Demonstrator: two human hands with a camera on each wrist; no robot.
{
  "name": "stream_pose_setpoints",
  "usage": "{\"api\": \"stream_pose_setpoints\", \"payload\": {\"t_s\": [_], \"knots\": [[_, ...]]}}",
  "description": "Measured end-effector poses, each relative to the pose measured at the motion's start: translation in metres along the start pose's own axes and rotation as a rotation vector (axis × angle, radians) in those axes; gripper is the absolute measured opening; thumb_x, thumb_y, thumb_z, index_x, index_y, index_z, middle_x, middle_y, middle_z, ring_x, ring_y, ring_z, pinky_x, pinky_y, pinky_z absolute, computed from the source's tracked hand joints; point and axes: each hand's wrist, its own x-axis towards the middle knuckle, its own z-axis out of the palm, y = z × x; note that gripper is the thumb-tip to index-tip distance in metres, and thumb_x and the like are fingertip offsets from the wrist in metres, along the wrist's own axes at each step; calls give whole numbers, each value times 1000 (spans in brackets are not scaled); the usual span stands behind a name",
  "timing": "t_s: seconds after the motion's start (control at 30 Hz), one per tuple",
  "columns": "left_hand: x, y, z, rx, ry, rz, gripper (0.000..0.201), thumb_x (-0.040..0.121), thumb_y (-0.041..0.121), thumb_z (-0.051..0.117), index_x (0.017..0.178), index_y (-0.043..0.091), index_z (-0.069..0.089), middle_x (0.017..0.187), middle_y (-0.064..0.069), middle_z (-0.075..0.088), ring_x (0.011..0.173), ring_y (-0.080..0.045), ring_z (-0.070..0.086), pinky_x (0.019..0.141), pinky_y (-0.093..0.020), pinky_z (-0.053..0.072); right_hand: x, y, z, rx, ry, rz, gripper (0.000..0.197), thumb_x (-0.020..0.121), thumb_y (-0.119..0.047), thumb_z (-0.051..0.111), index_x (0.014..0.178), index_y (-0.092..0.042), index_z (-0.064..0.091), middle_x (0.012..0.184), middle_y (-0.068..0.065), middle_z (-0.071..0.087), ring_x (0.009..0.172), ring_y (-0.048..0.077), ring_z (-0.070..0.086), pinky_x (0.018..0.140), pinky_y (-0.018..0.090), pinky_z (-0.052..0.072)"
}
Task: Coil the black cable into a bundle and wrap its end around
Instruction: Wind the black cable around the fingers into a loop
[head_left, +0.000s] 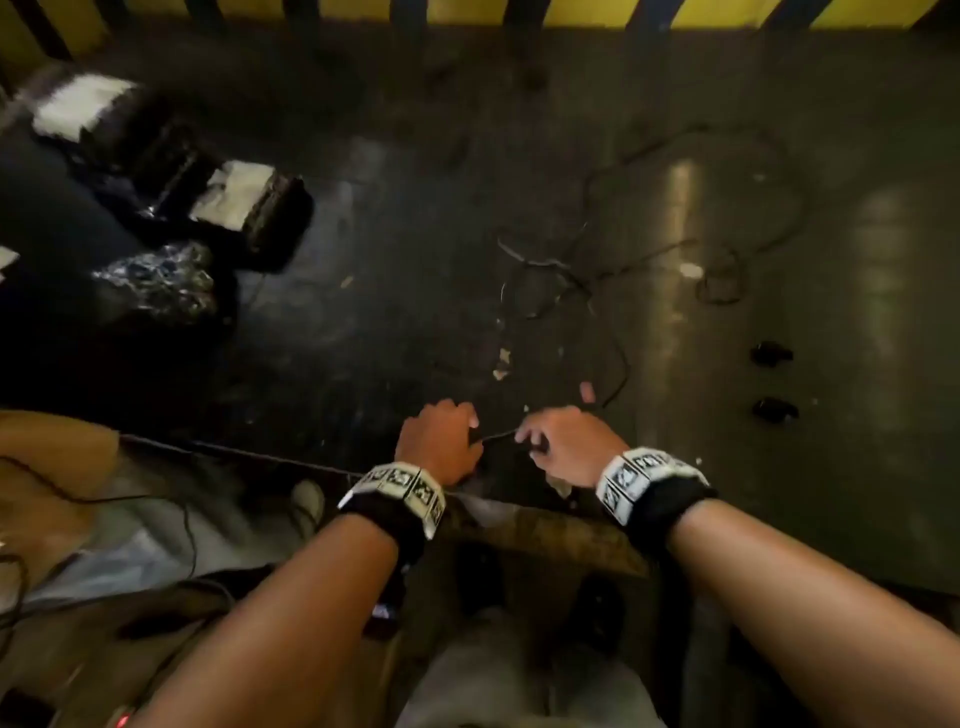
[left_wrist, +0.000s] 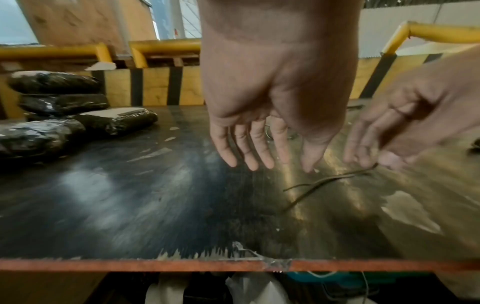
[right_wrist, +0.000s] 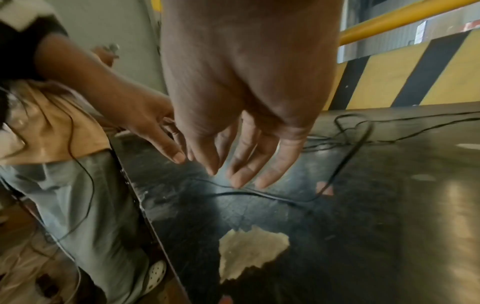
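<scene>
Sprawling loose over the dark worktop (head_left: 363, 338), black cable (head_left: 618, 358), near end under both hands. Right hand (head_left: 566, 441) fingers (right_wrist: 241, 174) nearly straight, tips touching the strand, no clear grip. Left hand (head_left: 439, 441) fingers (left_wrist: 244, 144) extended, relaxed, just beside it, holding nothing.

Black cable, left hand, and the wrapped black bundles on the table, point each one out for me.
black cable (right_wrist: 348, 162), right wrist view, on the run crossing the table.
left hand (head_left: 439, 441), head view, back of the hand.
wrapped black bundles (left_wrist: 114, 121), left wrist view, nearest bundle's side.
</scene>
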Motion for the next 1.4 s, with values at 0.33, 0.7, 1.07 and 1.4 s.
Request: {"api": "stream_pose_setpoints", "payload": {"t_s": [0.33,0.7,1.07,1.4], "knots": [[44,-14,18,-44,-141,59,17,96,28,62,108,20,72,108,-12,72,99,-32,68,86,-43,57,43,-14,30,-3,103,167,26,90,-28,64,116,-30,64,122,2,55,110,30,62,91,44,53],[46,-13,-101,-689,-782,174,39,108,40,40,122,22,71,112,6,77,105,-10,71,96,-39,47,40,-48,-102,-231,304,-209,19,97,-23,56,106,-20,73,113,0,73,100,24,60,85,37,50],[39,12,-181,-944,-852,400,51,107,44,32,131,15,66,135,-8,67,122,-23,64,106,-47,45,12,-71,-187,-74,554,-424,10,84,-16,77,92,-21,80,91,-4,78,81,8,72,76,30,59],[32,34,-195,-1005,-909,573,54,108,36,33,145,1,51,146,-24,54,127,-32,57,107,-50,42,3,-72,-216,-93,524,-489,10,83,-10,77,88,-19,80,93,-2,78,82,8,73,78,21,58]]}}
